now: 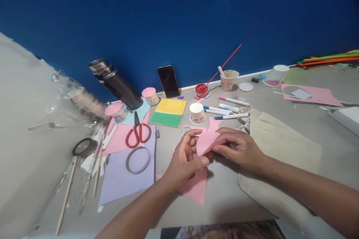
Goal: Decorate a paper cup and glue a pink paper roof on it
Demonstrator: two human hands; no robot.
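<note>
While the right hand holds a rounded pink paper piece pinched firmly by its right side, above the table toward its near edge, the left hand curls half-open around the left side; whether it grips, I cannot tell. Beyond, toward the back edge, sits a paper cup.

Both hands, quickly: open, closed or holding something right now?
Left hand: partly open beside the curved pink paper; contact unclear.
Right hand: closed, pinching the curved pink paper.
</note>
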